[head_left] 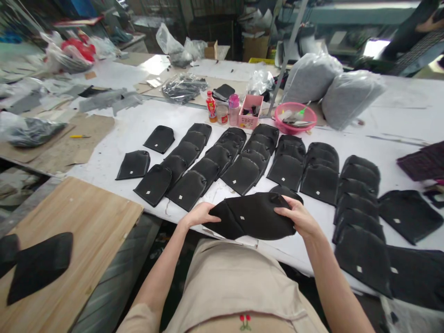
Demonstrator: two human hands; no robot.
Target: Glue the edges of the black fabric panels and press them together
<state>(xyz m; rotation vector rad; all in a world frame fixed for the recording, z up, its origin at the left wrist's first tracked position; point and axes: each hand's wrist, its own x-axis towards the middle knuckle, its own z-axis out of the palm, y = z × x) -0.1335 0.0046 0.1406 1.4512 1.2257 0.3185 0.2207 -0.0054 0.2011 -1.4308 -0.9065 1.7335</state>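
Black curved pieces (263, 215), one overlapping another and bearing a small white label, are held up at the table's front edge. My left hand (203, 215) pinches their left end between thumb and fingers. At the right end, my right hand (294, 213) grips with the thumb on top. Behind them, rows of overlapping black pieces (189, 189) lie on the white table (104, 134), many with a small white label. Another black piece (286, 190) lies partly hidden just behind my right hand.
A wooden board (86, 245) with black pieces stands at the left. A pink basket (294, 129), pink box (249, 121), bottles (211, 107) and stuffed plastic bags (312, 76) sit behind the rows. A person (416, 41) is at the upper right.
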